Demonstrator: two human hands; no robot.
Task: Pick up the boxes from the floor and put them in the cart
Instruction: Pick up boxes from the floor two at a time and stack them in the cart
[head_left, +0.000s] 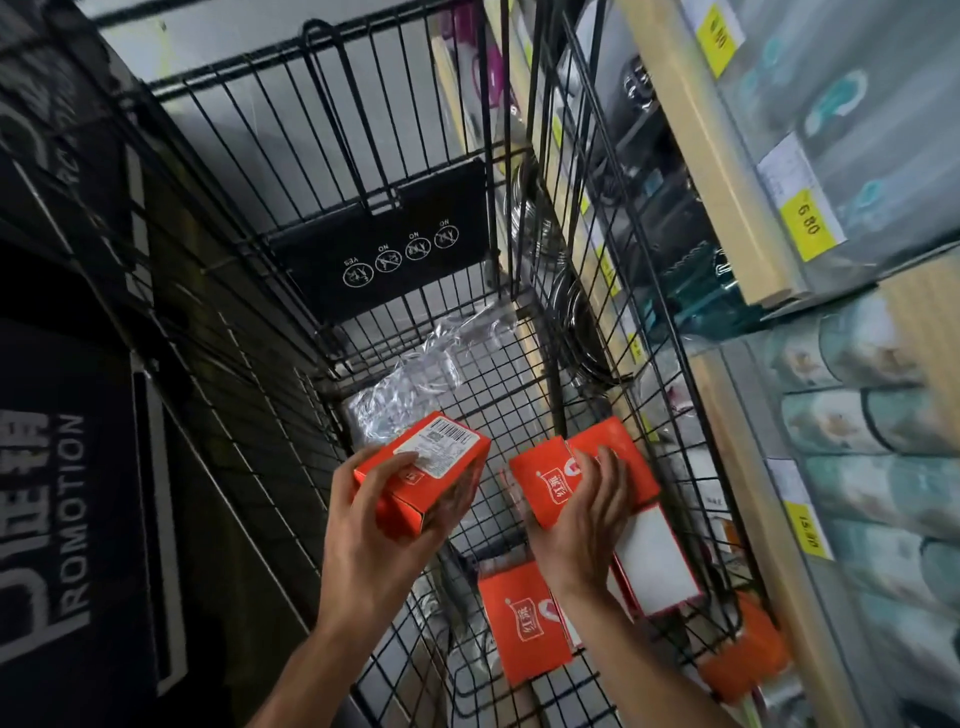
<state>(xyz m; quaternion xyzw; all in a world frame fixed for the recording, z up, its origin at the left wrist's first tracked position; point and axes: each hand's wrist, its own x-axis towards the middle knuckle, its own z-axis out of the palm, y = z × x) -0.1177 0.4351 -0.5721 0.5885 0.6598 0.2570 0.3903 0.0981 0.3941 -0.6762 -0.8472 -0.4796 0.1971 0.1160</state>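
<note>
Inside the cart (524, 270), the left hand (382, 525) grips one orange box (423, 470), and the right hand (576, 525) clasps another box (543, 480) just beside it. Both should be lowered flat onto the wire floor, beside the boxes below the right hand (522, 621), before letting go.

To my right I see wooden shelves (727, 171) of wrapped goods with yellow price tags (802, 223); on my left a dark promotion sign (67, 493). The light is dim.
</note>
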